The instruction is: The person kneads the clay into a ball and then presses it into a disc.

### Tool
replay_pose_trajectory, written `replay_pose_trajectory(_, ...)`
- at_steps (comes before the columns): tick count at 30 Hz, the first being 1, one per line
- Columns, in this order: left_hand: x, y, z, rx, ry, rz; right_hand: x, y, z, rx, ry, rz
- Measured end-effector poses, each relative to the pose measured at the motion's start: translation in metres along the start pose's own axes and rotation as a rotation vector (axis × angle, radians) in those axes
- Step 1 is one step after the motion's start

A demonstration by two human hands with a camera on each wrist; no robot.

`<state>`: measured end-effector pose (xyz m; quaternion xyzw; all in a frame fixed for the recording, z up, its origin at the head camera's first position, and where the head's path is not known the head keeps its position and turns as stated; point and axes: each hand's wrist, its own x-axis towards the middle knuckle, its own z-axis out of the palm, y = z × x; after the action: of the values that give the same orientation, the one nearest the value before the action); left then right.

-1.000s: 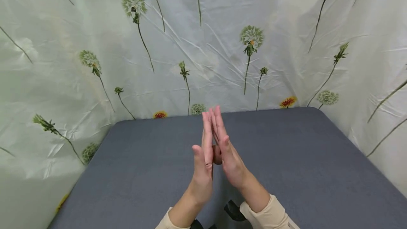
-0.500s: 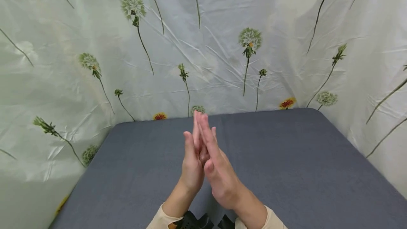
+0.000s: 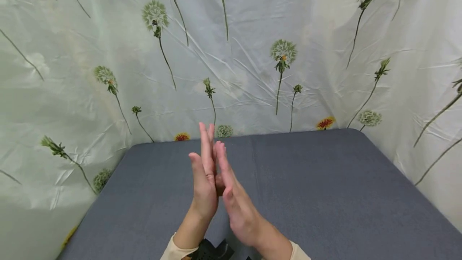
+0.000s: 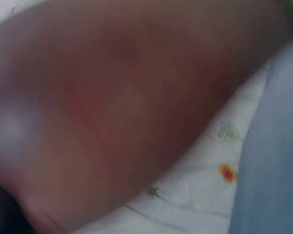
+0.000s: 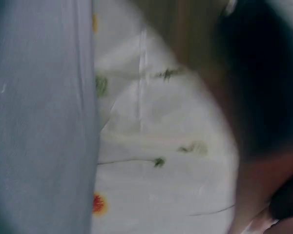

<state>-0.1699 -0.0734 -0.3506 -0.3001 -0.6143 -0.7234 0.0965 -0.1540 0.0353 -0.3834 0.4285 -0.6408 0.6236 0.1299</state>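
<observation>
Two bare hands meet at the lower centre of the frame, palms facing, fingers straight and pointing up. The left hand (image 3: 203, 185) stands nearly upright; the right hand (image 3: 240, 214) leans in toward it. Between the palms sits a small, rounded brown lump (image 3: 219, 184), mostly hidden, its material unclear. Pale cream sleeves (image 3: 178, 248) ring the wrists. Behind lies a matte, dark grey table (image 3: 317, 196) with rounded far corners, backed by a creased, shiny white sheet (image 3: 242, 63) printed with dandelions. Only the head view shows the lump; the left wrist view is mostly blurred skin, the right adds a large, dark, blurred shape (image 5: 263, 73) at upper right
</observation>
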Motion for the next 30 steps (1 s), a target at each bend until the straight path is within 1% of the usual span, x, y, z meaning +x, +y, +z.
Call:
replay_pose_trajectory(2,0.002,-0.006,-0.004,-0.059,-0.006,-0.064,-0.001,-0.007,0.003,-0.063,-0.005,-0.043)
replay_pose_trajectory(4,0.002,-0.011,-0.003,-0.092,-0.048,-0.11,0.0,-0.011,0.0,-0.1,0.014,-0.073)
replay_pose_trajectory(5,0.002,-0.013,-0.001,-0.102,-0.075,-0.126,0.001,-0.011,-0.004,-0.097,0.026,-0.076)
replay_pose_trajectory(7,0.0,-0.016,0.006,-0.087,-0.118,-0.147,0.002,-0.011,-0.014,-0.091,0.057,-0.081)
replay_pose_trajectory(8,-0.001,-0.017,0.01,-0.082,-0.14,-0.153,0.002,-0.009,-0.019,-0.083,0.073,-0.083)
replay_pose_trajectory(10,-0.005,-0.017,0.018,-0.062,-0.186,-0.152,0.003,-0.006,-0.03,-0.05,0.107,-0.051)
replay_pose_trajectory(13,-0.011,-0.014,0.028,-0.016,-0.233,-0.118,0.004,0.001,-0.043,0.019,0.151,0.008)
replay_pose_trajectory(15,-0.014,-0.009,0.03,0.007,-0.229,-0.077,0.005,0.008,-0.045,0.066,0.155,0.047)
replay_pose_trajectory(16,-0.014,-0.005,0.028,0.023,-0.208,-0.049,0.006,0.011,-0.044,0.094,0.141,0.063)
replay_pose_trajectory(18,-0.013,0.002,0.023,0.052,-0.152,0.001,0.007,0.017,-0.035,0.12,0.096,0.067)
replay_pose_trajectory(20,-0.009,0.009,0.014,0.074,-0.086,0.014,0.006,0.019,-0.022,0.119,0.05,0.063)
replay_pose_trajectory(21,-0.007,0.01,0.01,0.084,-0.055,0.01,0.005,0.018,-0.016,0.105,0.034,0.049)
replay_pose_trajectory(22,-0.005,0.011,0.007,0.082,-0.032,-0.009,0.004,0.017,-0.01,0.086,0.024,0.028)
replay_pose_trajectory(24,-0.001,0.008,0.002,0.052,-0.016,-0.07,0.003,0.01,-0.002,0.022,0.026,-0.023)
replay_pose_trajectory(27,0.0,0.0,0.001,-0.034,-0.056,-0.145,0.003,-0.004,-0.001,-0.091,0.063,-0.095)
replay_pose_trajectory(29,-0.001,-0.005,0.004,-0.075,-0.107,-0.165,0.004,-0.011,-0.005,-0.138,0.09,-0.123)
replay_pose_trajectory(30,-0.002,-0.006,0.007,-0.082,-0.134,-0.168,0.004,-0.013,-0.009,-0.152,0.107,-0.122)
